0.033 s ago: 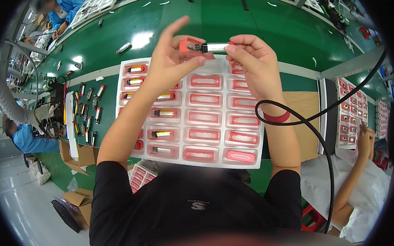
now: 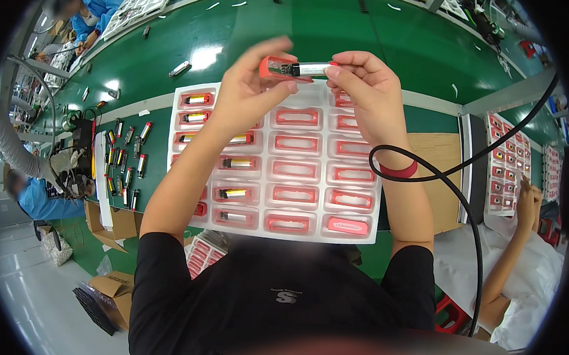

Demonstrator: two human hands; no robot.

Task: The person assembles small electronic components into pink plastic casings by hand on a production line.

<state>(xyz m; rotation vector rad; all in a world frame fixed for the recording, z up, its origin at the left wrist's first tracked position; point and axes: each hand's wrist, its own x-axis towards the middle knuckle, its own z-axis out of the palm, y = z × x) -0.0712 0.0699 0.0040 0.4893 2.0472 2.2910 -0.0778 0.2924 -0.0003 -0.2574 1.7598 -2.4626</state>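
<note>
My left hand (image 2: 247, 81) grips a red plastic shell (image 2: 264, 67) between thumb and fingers, its index finger blurred. Closed in a pinch, my right hand (image 2: 368, 86) holds the outer end of a slim cylindrical battery-like unit (image 2: 313, 69), silver-white with a black end. That black end sits at the shell's opening, partly inside it. Both are held above the far edge of a white moulded tray (image 2: 322, 201). Red shells (image 2: 294, 170) lie in its pockets. Several left-hand pockets hold shells with yellow-and-silver units (image 2: 237, 163) in them; my left forearm hides some.
Loose battery-like units (image 2: 141, 165) lie on the green table to the left. A black cable (image 2: 446, 178) loops past my right wrist. Co-workers sit at the left and right, one person's arm (image 2: 513, 251) near another filled tray (image 2: 496, 168). A cardboard sheet (image 2: 433, 149) lies right of my tray.
My left index finger has come down from its raised position toward the shell. The shell has tilted slightly, and the silver-white unit stays in my right hand, almost unmoved.
</note>
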